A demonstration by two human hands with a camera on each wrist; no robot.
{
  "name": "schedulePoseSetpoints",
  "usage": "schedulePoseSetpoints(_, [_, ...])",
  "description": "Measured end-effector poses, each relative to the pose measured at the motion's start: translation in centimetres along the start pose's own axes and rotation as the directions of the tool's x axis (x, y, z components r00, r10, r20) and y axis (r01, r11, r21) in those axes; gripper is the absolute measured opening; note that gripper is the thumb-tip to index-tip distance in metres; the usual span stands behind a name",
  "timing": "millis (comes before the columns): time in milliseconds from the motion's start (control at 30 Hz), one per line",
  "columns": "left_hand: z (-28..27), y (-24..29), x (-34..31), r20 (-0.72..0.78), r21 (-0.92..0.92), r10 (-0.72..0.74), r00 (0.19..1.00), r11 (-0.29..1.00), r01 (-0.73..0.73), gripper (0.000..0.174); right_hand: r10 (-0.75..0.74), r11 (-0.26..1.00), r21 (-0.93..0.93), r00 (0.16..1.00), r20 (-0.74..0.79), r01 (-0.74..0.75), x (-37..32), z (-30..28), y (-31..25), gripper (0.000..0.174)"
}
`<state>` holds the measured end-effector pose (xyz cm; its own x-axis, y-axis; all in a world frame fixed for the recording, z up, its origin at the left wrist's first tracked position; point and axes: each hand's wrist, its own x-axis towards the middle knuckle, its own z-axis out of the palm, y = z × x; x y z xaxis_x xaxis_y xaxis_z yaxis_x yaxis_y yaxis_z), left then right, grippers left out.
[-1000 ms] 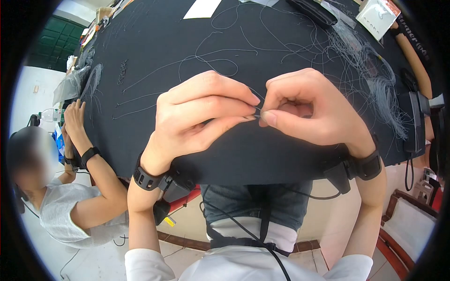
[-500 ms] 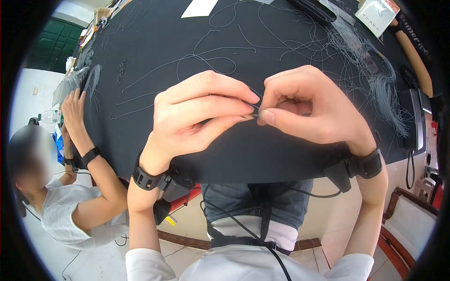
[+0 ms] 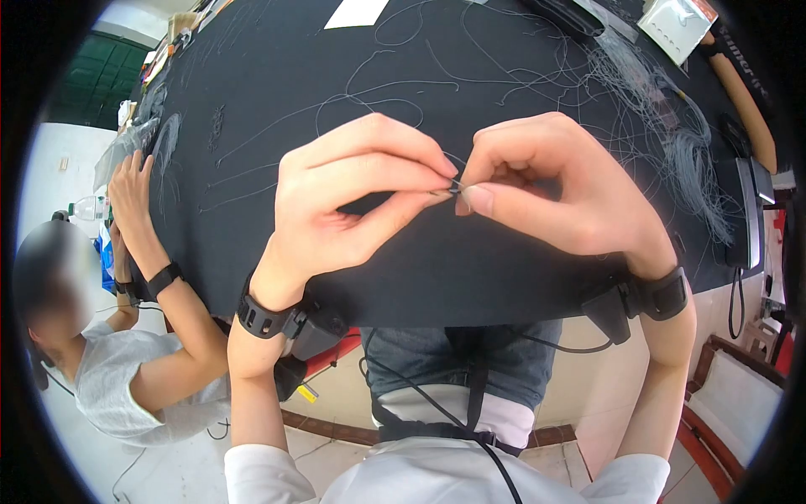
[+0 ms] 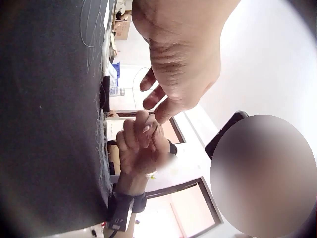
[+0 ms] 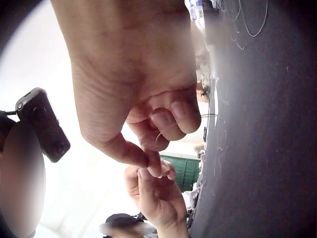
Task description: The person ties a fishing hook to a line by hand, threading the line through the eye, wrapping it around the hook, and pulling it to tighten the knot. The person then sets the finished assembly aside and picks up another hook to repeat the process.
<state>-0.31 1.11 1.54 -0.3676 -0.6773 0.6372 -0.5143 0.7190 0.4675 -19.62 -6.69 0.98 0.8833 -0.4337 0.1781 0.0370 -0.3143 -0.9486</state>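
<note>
A thin grey line [image 3: 456,190] shows as a short dark piece between the fingertips of both hands, over the black table. From the left, my left hand [image 3: 348,189] pinches it between thumb and fingertips. On the other side my right hand [image 3: 558,189] pinches it between thumb and index finger, with its other fingers curled in. Fingertips of the two hands nearly meet, as the right wrist view also shows. There, a fine strand [image 5: 210,115] sticks out beside the right hand's curled fingers. Fingers hide most of the held part.
Loose grey strands [image 3: 395,82] lie across the black table [image 3: 470,286]. A large bundle of strands [image 3: 693,160] spreads at the right, near a black device [image 3: 740,218]. White paper [image 3: 355,12] lies at the back. At the left, another person's hand [image 3: 132,193] rests at the table edge.
Both hands have risen slightly in the head view, still pinching the line. The right thumb has shifted, and a little more of the line shows between the fingertips.
</note>
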Motion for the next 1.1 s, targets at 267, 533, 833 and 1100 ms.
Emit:
schedulePoseSetpoints(267, [0.2, -0.8, -0.9, -0.023, -0.185, -0.223, 0.975, 0.959, 0.215, 0.014, 0.107, 0.991, -0.073, 0.992, -0.061, -0.112, 0.2, -0.3, 0.2, 0.018])
schedulePoseSetpoints(533, [0.8, -1.3, -1.0, -0.12, -0.28, -0.336, 0.934, 0.914, 0.293, 0.011, -0.015, 0.991, -0.131, 0.979, -0.202, -0.012, 0.2, 1.0, 1.3, 0.017])
schedulePoseSetpoints(833, [1.2, -1.5, -0.9, -0.116, -0.175, -0.34, 0.933, 0.932, 0.317, 0.011, 0.0, 0.979, -0.204, 0.988, -0.152, -0.031, 0.0, 1.3, 0.1, 0.013])
schedulePoseSetpoints(1100, [1.3, -1.1, -0.6, -0.001, -0.059, -0.29, 0.957, 0.955, 0.289, 0.013, -0.064, 0.954, -0.3, 0.973, -0.22, -0.005, 0.0, 0.8, 0.1, 0.009])
